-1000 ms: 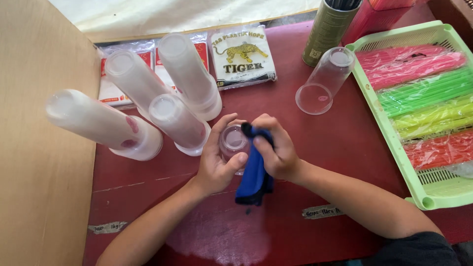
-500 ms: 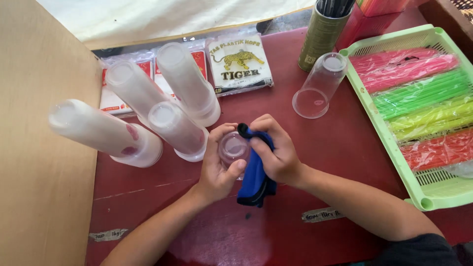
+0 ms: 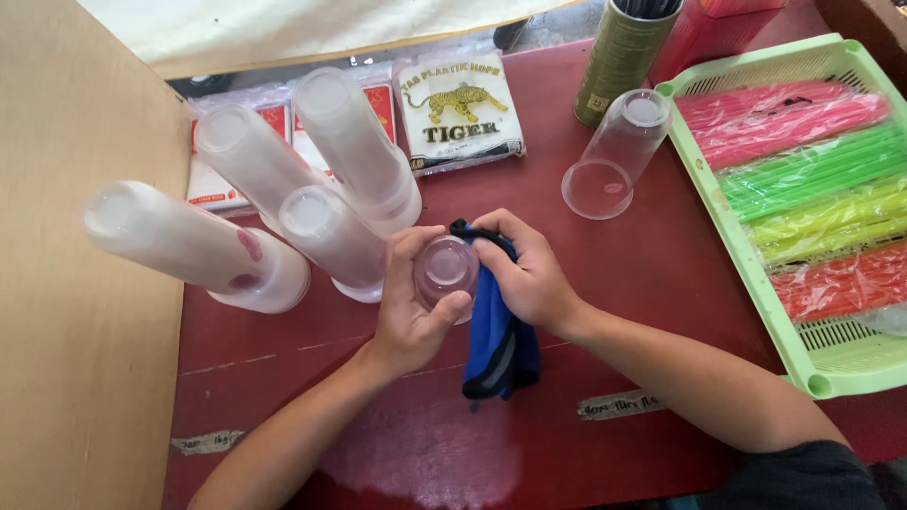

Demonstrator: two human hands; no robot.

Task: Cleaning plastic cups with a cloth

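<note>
In the head view, the left hand (image 3: pixel 411 302) is gripping a small clear plastic cup (image 3: pixel 445 271) above the red table (image 3: pixel 642 283), fingers wrapped round its far side and thumb pressing on its near side, with the cup's base turned up toward the camera. The right hand (image 3: pixel 529 274) is clenching a blue cloth (image 3: pixel 496 340) with a dark edge and pressing it against the right side of the cup; the rest of the cloth is hanging down from the hand to the table surface. Just beside the left hand, four tall stacks of clear plastic cups (image 3: pixel 331 236) are standing upside down in a cluster, leaning outward in the picture toward a plain wooden panel (image 3: pixel 76 331) that is closing off the left side. Behind the stacks, flat plastic-wrapped packets (image 3: pixel 461 113) are lying on the table, one of them showing a tiger picture. Farther right, well apart from the hands, a single clear cup (image 3: pixel 614 156) is standing upside down, and behind it an olive-green can (image 3: pixel 625 57) is standing upright. Along the right edge, a light green tray (image 3: pixel 756 264) is holding bundles of straws (image 3: pixel 812 189) in pink, green, yellow and red, laid side by side. Two strips of pale tape (image 3: pixel 619 406) are sticking to the table near the forearms.
</note>
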